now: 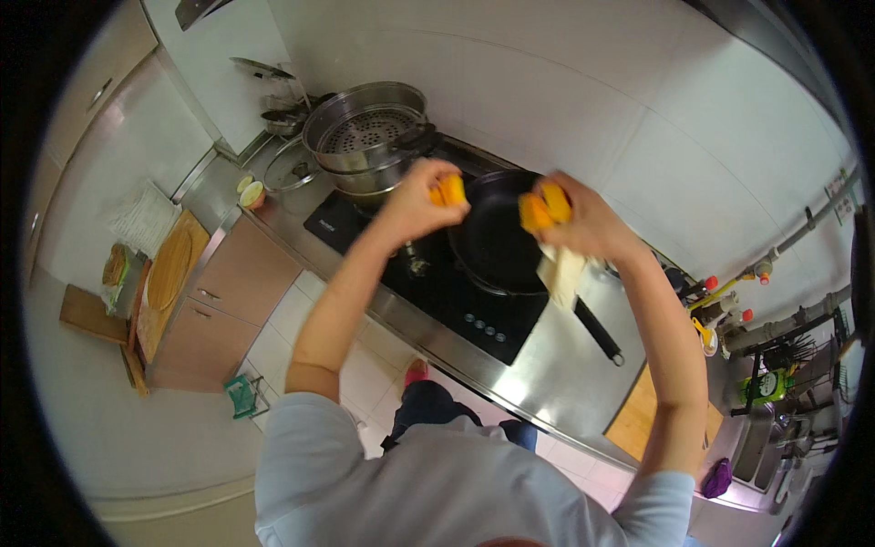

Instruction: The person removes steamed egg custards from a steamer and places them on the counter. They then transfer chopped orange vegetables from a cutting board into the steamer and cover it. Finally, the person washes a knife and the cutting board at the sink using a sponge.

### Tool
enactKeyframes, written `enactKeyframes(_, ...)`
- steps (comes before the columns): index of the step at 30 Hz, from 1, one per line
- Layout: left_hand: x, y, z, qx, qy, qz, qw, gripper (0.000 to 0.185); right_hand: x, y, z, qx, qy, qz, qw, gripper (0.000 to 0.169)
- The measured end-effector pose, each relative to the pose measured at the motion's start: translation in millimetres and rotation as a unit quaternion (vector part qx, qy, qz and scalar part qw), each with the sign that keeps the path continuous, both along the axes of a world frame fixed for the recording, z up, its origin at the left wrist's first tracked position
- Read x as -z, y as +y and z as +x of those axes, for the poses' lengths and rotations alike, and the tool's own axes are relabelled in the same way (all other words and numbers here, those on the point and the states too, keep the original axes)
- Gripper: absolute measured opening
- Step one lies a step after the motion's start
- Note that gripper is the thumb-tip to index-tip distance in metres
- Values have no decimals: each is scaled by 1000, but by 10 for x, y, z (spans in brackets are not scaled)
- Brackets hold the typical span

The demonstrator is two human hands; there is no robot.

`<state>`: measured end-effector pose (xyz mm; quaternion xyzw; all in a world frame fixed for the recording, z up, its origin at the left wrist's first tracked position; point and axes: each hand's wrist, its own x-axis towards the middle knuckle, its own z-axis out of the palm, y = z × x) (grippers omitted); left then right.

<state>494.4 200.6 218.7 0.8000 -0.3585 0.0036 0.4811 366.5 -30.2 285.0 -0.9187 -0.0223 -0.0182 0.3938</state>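
Note:
Over the hob, my left hand (pixel 425 202) pinches an orange-yellow chunk (pixel 450 191), held above the left rim of a black frying pan (pixel 495 232). My right hand (pixel 588 215) grips more orange-yellow chunks (pixel 547 206) above the pan's right side. Both hands are a little blurred, and what the chunks are cannot be made out. Just below my right hand is a pale, cloth-like piece (pixel 563 275) near the pan's handle (pixel 599 333); whether my hand holds it is unclear. The bare inside of the pan shows between my hands.
A steel steamer pot (pixel 366 154) stands on the hob's (pixel 458 301) back left, beside a glass lid (pixel 290 167). Cut halves of produce (pixel 252 195) lie at the left counter edge. A wooden board (pixel 632 414), a sink (pixel 755 444) and bottles (pixel 707 284) are to the right.

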Motion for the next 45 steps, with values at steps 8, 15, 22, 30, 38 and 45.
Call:
enactKeyframes(8, -161, 1222, 2537, -101, -64, 215, 969, 50, 210, 1401, 2934, -38, 22, -81, 996, 67)
enactKeyframes(15, 395, 892, 3535, 7, -6, 449, 894, 53, 1100, 1649, 4095, -27, 115, -212, 970, 70)
enactKeyframes(22, 994, 937, 3868, 60, -95, 547, 830, 72, 1418, 1909, 4363, -62, 154, -255, 953, 73)
enactKeyframes(30, 538, 1146, 3542, 39, 1, 563, 826, 80, 1252, 1971, 4350, -91, 266, -383, 880, 70)
enactKeyframes(38, -157, 878, 2828, 24, -134, 247, 959, 40, 337, 1405, 3597, 38, -65, -169, 983, 69)
enactKeyframes(45, -93, -215, 730, 170, 170, -105, 965, 30, 431, 744, 1261, 211, -202, 227, 929, 38)
